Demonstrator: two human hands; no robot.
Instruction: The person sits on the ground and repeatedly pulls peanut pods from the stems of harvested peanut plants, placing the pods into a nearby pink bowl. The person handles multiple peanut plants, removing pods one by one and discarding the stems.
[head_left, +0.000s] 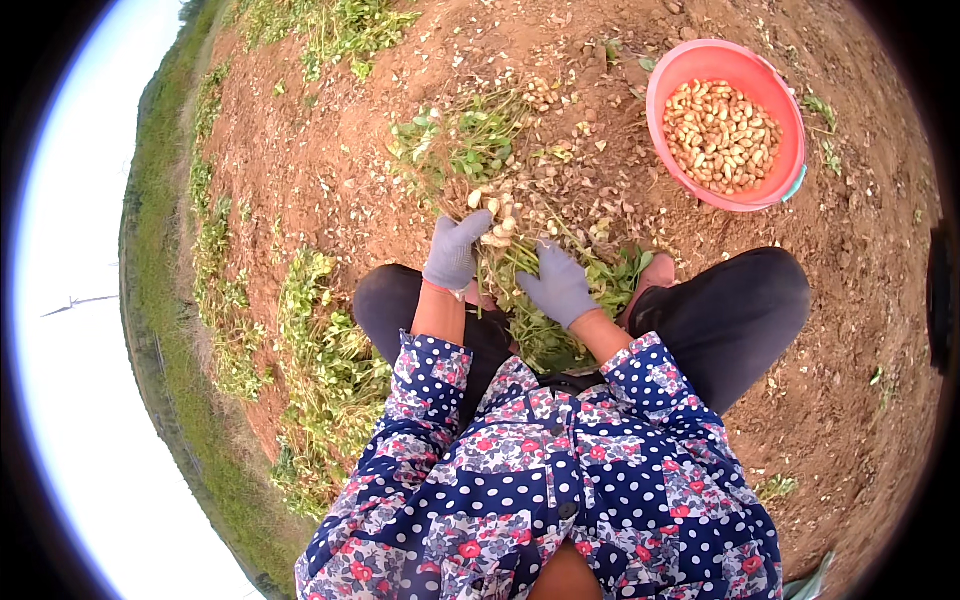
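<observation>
Between my knees is a peanut plant [545,330], its green leaves toward my lap and its cluster of pale peanuts [498,222] pointing away from me. My right hand [560,284], in a grey glove, is closed around the plant's stems. At the root end, my left hand [452,252], gloved the same way, has its fingers closed against the peanuts; the fingertips are partly hidden. Just beyond the left hand, a pulled plant [475,140] with green leaves lies on the soil.
A pink bucket [655,110] partly filled with peanuts [722,135] stands at the far right. Pulled plants lie in a row [315,340] along the left. Reddish-brown soil [840,300] strewn with dry leaf bits surrounds me. My bent knees flank the work on both sides.
</observation>
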